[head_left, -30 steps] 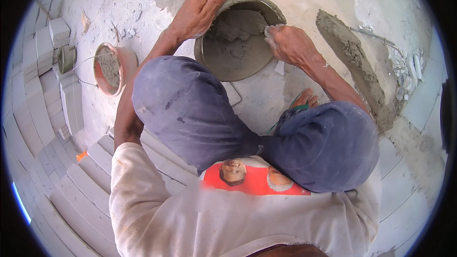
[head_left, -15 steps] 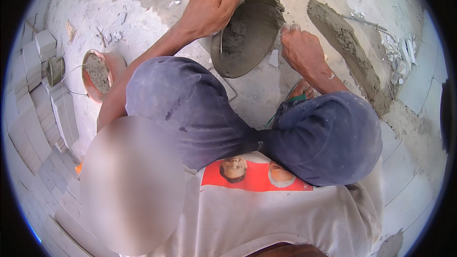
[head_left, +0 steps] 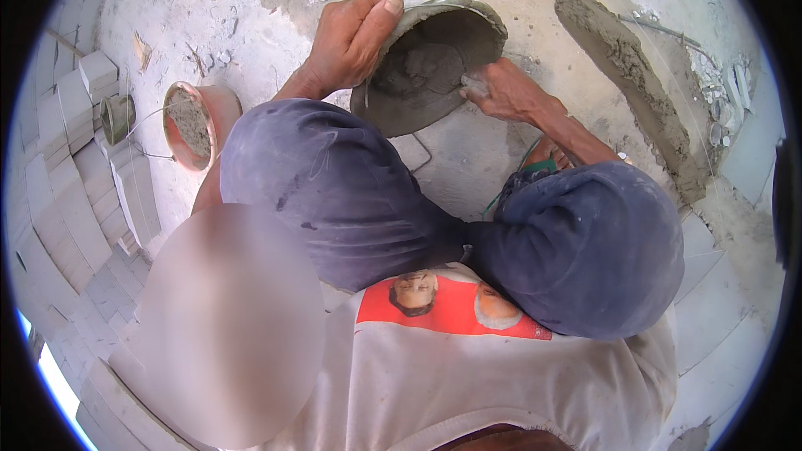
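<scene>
A mortar-coated bucket (head_left: 401,113) is tipped between my knees and the floor beyond, its mouth turned toward me. Wet grey mortar (head_left: 430,67) lies inside it. My left hand (head_left: 355,38) is closed around the bucket's upper left rim, thumb on top. At the right rim, my right hand (head_left: 505,90) has its fingers curled on the edge, the mortar-smeared tips reaching just inside the mouth. What the fingertips do behind the rim is partly hidden. A thin wire handle (head_left: 422,150) shows below the bucket.
A reddish bucket of mortar (head_left: 200,125) stands at left, with a small dark container (head_left: 117,119) beside it. Pale blocks (head_left: 63,200) are stacked along the left. A long strip of wet mortar (head_left: 631,83) lies on the floor at right, near rubble (head_left: 717,96) and a thin rod (head_left: 660,27).
My right hand has moved left and down, from beside the bucket onto its right rim. My left hand has shifted slightly left and down along the rim, and the bucket has tilted.
</scene>
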Tool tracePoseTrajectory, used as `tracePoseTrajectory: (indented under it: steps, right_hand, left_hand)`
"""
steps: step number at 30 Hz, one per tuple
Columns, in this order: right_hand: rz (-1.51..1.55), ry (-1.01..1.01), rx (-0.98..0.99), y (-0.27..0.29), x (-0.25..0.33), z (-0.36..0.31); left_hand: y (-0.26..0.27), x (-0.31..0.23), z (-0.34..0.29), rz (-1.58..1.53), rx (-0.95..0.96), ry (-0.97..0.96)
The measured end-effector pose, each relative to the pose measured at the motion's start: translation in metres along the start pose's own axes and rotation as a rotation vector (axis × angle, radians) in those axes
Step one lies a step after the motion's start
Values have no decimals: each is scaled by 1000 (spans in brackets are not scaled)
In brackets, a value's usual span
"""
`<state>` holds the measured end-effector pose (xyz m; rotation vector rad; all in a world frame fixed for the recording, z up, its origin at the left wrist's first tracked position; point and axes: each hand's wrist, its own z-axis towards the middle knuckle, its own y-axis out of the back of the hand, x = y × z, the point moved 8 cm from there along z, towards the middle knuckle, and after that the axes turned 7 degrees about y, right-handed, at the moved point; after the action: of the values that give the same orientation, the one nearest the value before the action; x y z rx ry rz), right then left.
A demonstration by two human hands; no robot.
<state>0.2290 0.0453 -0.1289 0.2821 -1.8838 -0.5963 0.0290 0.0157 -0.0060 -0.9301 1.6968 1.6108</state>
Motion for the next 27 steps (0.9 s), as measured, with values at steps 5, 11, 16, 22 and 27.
tracePoseTrajectory:
  steps: [5, 11, 16, 22, 27]
  right_hand:
    - [138, 57, -114, -34, 7, 10]
    - [328, 84, -261, -35, 24, 9]
    - [332, 2, -161, 2, 38, -6]
    - [536, -25, -183, 36, 30, -25]
    - [541, -166, -210, 68, 15, -48]
  left_hand:
    - [6, 3, -3, -187, -167, 44]
    - [28, 15, -3, -192, -352, 23]
    - [41, 24, 9, 20, -442, -97]
    - [49, 36, 25, 39, -401, 187]
    - [68, 53, 20, 95, -509, 96]
